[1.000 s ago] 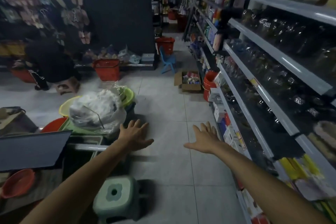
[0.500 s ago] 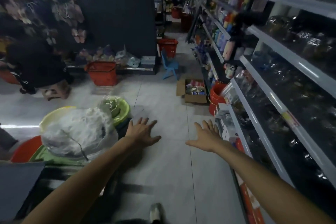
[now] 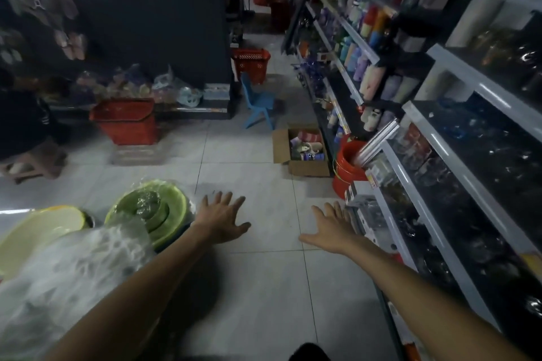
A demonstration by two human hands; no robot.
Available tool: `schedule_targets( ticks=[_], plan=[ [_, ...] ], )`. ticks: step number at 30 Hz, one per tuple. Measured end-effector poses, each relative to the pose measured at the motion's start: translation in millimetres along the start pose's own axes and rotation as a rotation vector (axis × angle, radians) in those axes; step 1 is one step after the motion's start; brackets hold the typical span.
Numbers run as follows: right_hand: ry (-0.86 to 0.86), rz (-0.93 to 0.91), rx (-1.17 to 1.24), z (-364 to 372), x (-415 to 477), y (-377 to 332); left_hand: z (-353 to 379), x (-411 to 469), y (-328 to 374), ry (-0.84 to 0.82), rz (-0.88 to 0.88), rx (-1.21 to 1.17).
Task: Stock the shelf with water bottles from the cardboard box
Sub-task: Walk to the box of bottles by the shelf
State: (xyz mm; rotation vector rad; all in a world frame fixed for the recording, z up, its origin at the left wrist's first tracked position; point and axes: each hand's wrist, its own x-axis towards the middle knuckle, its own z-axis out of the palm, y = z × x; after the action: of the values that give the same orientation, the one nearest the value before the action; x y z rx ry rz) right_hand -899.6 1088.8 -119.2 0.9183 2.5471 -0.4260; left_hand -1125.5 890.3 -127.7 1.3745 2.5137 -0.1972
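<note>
An open cardboard box point(image 3: 299, 167) with several bottles inside sits on the tiled floor ahead, against the foot of the shelving point(image 3: 457, 161) that runs along the right. Coloured water bottles point(image 3: 369, 79) stand in rows on the shelf levels farther down the aisle. My left hand point(image 3: 220, 217) and my right hand point(image 3: 331, 228) are stretched forward over the floor, fingers spread, holding nothing. Both are well short of the box.
An orange bucket point(image 3: 349, 167) with clear rolls stands beside the box. A blue child's chair point(image 3: 258, 102) and red baskets point(image 3: 126, 123) stand farther off. Green and yellow basins point(image 3: 164, 208) and a plastic-wrapped bundle point(image 3: 67, 278) crowd the left. A person point(image 3: 20, 126) sits at far left.
I have moved forward down the aisle; the box, bucket and basins are closer and a green stool has dropped out of view. Both hands stay outstretched and empty.
</note>
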Motion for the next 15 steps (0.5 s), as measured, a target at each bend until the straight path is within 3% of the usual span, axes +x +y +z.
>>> schedule_targets(
  ticks=[11, 15],
  plan=[
    [-0.098, 0.068, 0.078, -79, 245, 35, -52, 253, -49, -0.105, 0.062, 0.155],
    [-0.050, 0.071, 0.140, -138, 328, 38, -92, 348, -67, -0.039, 0.074, 0.195]
  ],
)
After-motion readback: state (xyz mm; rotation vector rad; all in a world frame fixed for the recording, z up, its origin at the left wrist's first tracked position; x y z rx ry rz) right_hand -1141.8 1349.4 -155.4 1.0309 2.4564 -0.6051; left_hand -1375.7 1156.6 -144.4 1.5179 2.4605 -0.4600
